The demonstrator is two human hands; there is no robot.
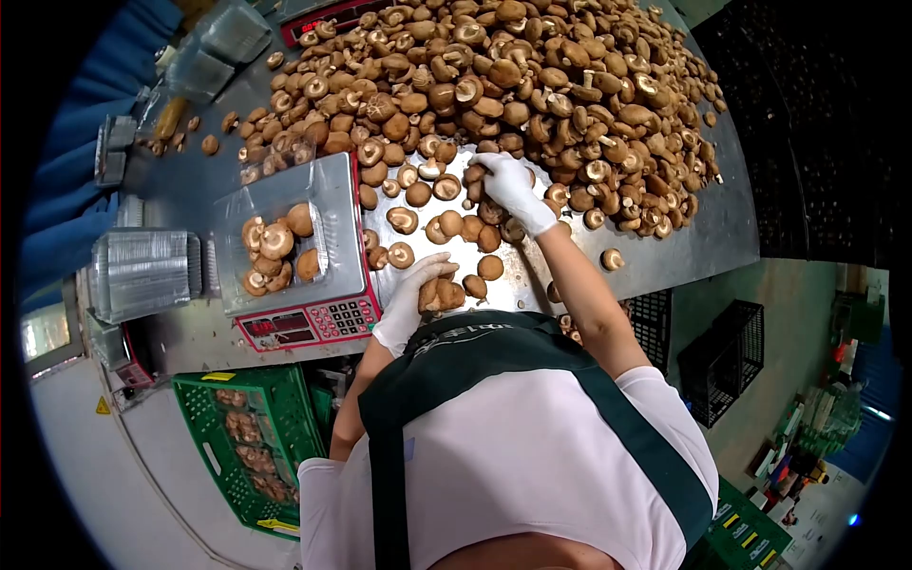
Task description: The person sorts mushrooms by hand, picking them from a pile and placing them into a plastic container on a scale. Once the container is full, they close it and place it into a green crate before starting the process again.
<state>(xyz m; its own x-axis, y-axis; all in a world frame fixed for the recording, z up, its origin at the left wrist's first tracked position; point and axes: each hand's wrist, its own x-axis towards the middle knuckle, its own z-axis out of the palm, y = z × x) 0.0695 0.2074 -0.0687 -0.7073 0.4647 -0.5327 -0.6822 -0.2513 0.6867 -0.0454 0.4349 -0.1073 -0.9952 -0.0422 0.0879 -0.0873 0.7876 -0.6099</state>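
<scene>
My left hand (408, 299), in a white glove, curls around a few shiitake mushrooms (442, 295) at the front edge of the steel table. My right hand (511, 187), gloved as well, reaches further forward with bent fingers on shiitake mushrooms (474, 177) at the foot of the pile; its fingertips are partly hidden. Loose mushrooms (450, 224) lie between the two hands. To the left, a clear plastic tray (321, 249) holding several mushrooms sits on a digital scale (344, 195).
A large mushroom pile (570, 85) covers the back of the table (684, 256). Stacked clear trays (142, 274) stand at the left, with more (223, 47) behind. Below are a green crate (214, 446) of packed mushrooms and a black crate (727, 366) on the right.
</scene>
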